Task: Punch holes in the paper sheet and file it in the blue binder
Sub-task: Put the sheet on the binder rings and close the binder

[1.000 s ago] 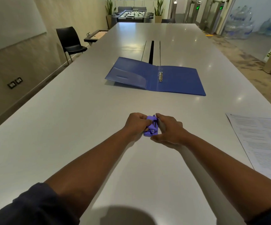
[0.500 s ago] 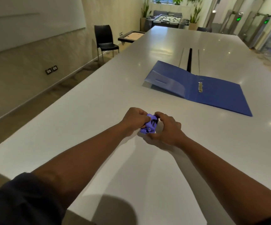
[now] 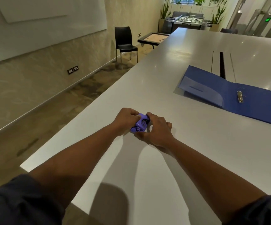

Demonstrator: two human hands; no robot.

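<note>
A small purple hole punch (image 3: 140, 124) rests on the white table (image 3: 196, 151), tipped so its metal underside shows. My left hand (image 3: 125, 120) grips its left side and my right hand (image 3: 158, 130) grips its right side. The blue binder (image 3: 238, 96) lies open and flat on the table farther away to the right, its metal ring clip (image 3: 240, 96) showing at the spine. The paper sheet is out of view.
The table's left edge (image 3: 99, 101) runs close beside my left arm, with floor below. A black chair (image 3: 125, 42) and a low game table (image 3: 153, 38) stand by the wall. A dark cable slot (image 3: 222, 64) runs along the table's middle.
The view has swung to the left, so the paper sheet has left the frame and the binder sits at the right. Both hands have tilted the punch, exposing its underside.
</note>
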